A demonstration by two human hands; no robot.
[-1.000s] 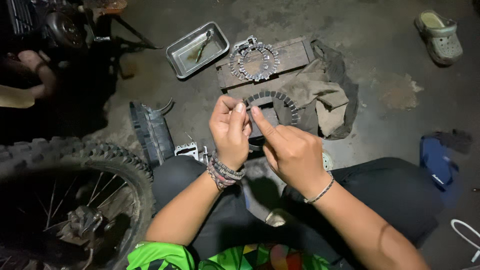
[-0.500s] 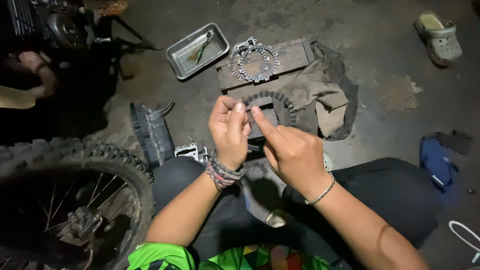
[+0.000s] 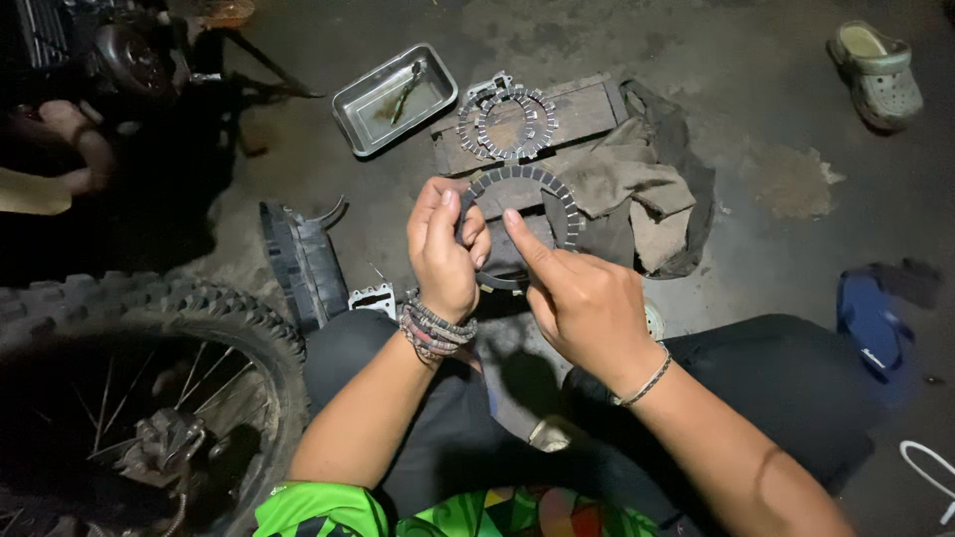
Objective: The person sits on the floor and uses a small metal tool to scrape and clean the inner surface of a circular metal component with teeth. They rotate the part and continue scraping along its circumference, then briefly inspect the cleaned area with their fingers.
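While you sit with your knees apart on the concrete floor, your 2 hands hold 1 ring-shaped clutch plate up in front of you, just above your lap. The plate stands nearly on edge, its flat face turned toward you and its open centre facing you; being round, it has no long axis. Your left hand is curled closed around the plate's left side, thumb up, with beaded bracelets at the wrist. Your right hand grips the lower right part, its index finger stretched out and laid up across the ring toward the centre. The plate is dark grey metal, with small squarish pads set evenly around its rim.

To your left stands a knobby tyre on a spoked wheel. Beyond the plate, a wooden board carries a stack of similar rings, with a crumpled rag beside it. Farther left lies a metal tray, and far right a rubber clog.
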